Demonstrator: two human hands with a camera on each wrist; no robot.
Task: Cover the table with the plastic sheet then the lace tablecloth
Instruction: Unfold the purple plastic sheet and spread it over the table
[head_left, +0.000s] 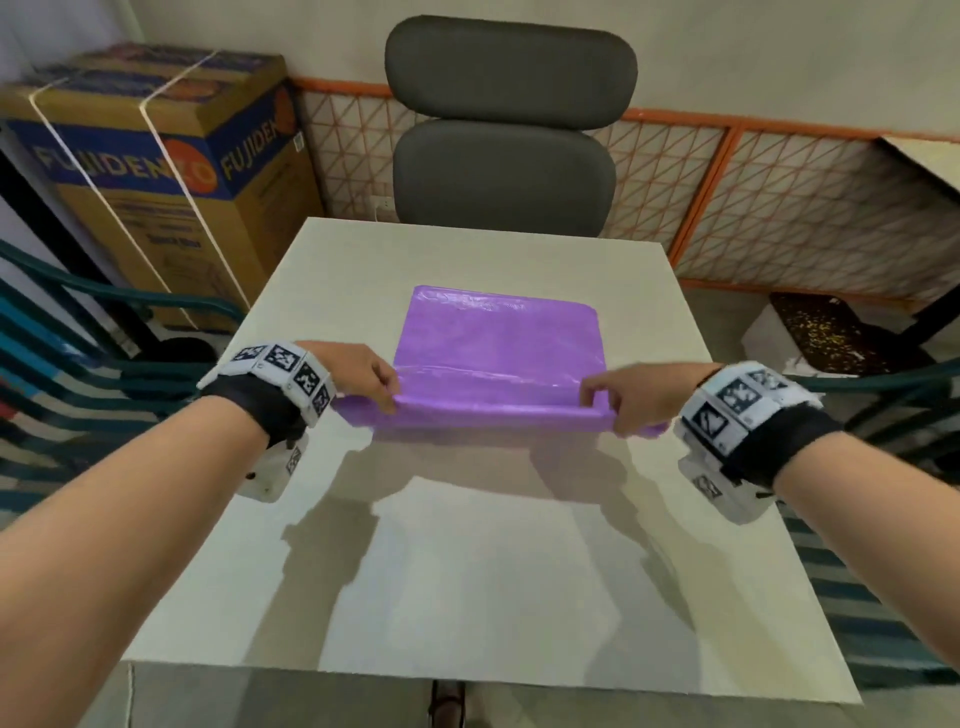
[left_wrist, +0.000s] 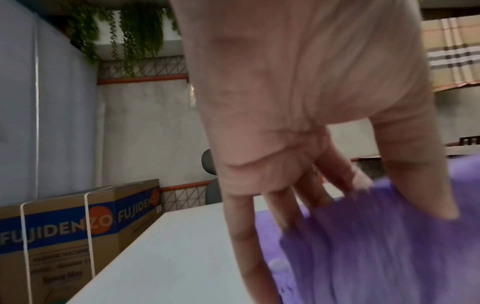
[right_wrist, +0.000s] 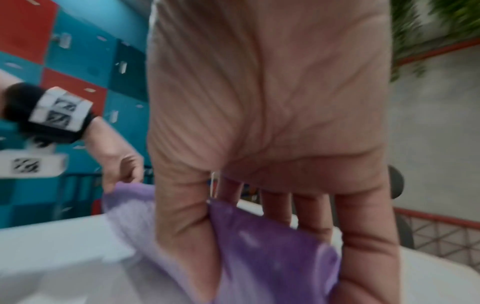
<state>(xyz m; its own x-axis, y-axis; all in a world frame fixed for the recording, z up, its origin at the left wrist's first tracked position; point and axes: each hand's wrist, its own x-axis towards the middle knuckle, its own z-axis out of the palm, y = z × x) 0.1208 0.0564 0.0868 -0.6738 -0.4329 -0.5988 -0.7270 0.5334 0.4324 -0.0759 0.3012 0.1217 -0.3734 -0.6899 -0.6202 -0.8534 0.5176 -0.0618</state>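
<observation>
Nearest: bare front half of the surface (head_left: 467, 597), nothing on it but reflections, so no real coverage yet. Next, both hands at the near edge of the purple plastic sheet (head_left: 496, 358): left hand (head_left: 358, 371) pinches the left end of the top layer, thumb & fingers curled on it; right hand (head_left: 631, 397) pinches the right end the same way, w/ the plastic between thumb and fingers in the right wrist view (right_wrist: 267, 246). That edge is lifted off the surface and rolled over; wrist views are blurred. Beyond the hands the sheet is still a folded rectangle lying mid-surface, approx centred. Far side: grey chair (head_left: 506, 130), cardboard box (head_left: 156, 171) at left. Lace tablecloth not in view. Judgement: step 1 only begun, unfolding underway; full spread + the lace layer still to do
</observation>
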